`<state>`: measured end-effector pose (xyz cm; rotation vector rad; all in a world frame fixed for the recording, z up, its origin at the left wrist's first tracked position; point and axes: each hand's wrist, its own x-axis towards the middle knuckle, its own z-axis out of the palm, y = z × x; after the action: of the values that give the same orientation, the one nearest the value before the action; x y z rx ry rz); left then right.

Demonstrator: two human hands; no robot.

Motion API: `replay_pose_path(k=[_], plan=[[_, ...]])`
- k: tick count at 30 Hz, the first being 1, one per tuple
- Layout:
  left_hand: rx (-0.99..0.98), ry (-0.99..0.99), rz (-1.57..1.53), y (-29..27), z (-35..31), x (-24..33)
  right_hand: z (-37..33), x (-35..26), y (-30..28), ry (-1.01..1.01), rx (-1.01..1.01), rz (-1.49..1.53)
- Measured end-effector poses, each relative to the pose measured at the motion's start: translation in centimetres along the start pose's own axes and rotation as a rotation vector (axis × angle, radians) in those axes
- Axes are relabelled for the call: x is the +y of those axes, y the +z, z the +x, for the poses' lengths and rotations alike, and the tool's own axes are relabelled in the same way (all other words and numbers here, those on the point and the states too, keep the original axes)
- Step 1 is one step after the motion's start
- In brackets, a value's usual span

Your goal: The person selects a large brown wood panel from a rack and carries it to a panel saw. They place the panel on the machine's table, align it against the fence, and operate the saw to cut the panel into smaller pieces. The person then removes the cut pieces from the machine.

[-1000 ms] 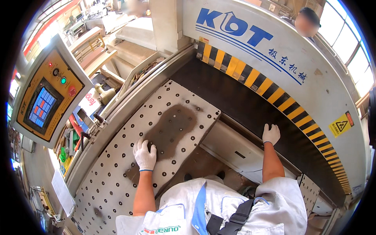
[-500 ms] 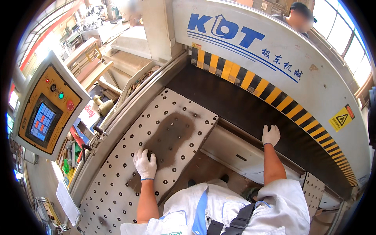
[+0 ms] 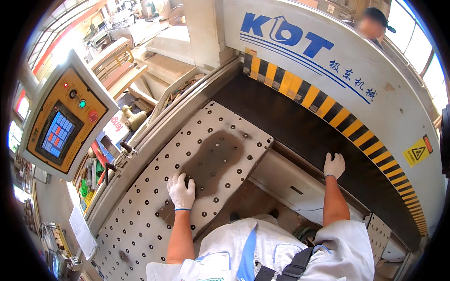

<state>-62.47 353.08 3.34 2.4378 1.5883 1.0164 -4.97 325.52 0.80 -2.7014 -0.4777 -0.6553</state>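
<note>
My left hand (image 3: 181, 191), in a white knit glove, lies on the white table top (image 3: 126, 225) dotted with dark round holes. Its fingers are stretched forward, beside a dark worn patch (image 3: 215, 161) on that surface. My right hand (image 3: 334, 165), gloved the same way, rests at the near edge of the black flat bed (image 3: 290, 136) of a large machine. Those fingers are extended too, and nothing shows in either hand. Both forearms are bare below short light-grey sleeves.
A pale machine beam (image 3: 300, 56) with yellow-and-black stripes spans the far side of the bed. At left stands a control panel (image 3: 70, 126) with a lit screen and a red button. Another person (image 3: 372, 25) is behind the beam. A second holed table (image 3: 377, 234) sits at right.
The whole view has shifted, so the machine and table appear farther right. Both hands stay at about the same spots on the table and the bed.
</note>
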Motion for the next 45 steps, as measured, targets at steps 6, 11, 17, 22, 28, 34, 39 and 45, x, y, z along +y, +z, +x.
replay_pose_path(k=[6,11,17,22,28,34,39,45], plan=[[0.025,-0.027,0.008,-1.8,0.2,1.1,0.6,0.7,0.2,-0.062,-0.097,0.024],[0.046,-0.003,-0.038,-0.5,0.1,0.2,1.0,2.9,0.1,0.032,-0.231,-0.132],[0.031,-0.055,-0.044,-0.1,-1.1,-0.4,2.2,2.0,2.3,0.052,-0.233,-0.205],[0.049,-0.041,-0.054,0.2,-0.8,-0.4,3.3,4.5,4.9,0.047,-0.224,-0.306],[0.064,-0.045,-0.052,0.2,-0.9,-0.6,2.8,3.0,3.9,0.070,-0.234,-0.338],[0.073,-0.036,-0.054,0.2,-0.8,-0.5,2.6,3.1,4.4,0.115,-0.209,-0.372],[0.080,-0.036,-0.049,0.3,-0.9,-0.6,2.4,2.8,3.8,0.096,-0.198,-0.344],[0.071,-0.044,-0.055,0.1,-0.8,-0.5,2.1,1.8,2.3,0.095,-0.248,-0.339]])
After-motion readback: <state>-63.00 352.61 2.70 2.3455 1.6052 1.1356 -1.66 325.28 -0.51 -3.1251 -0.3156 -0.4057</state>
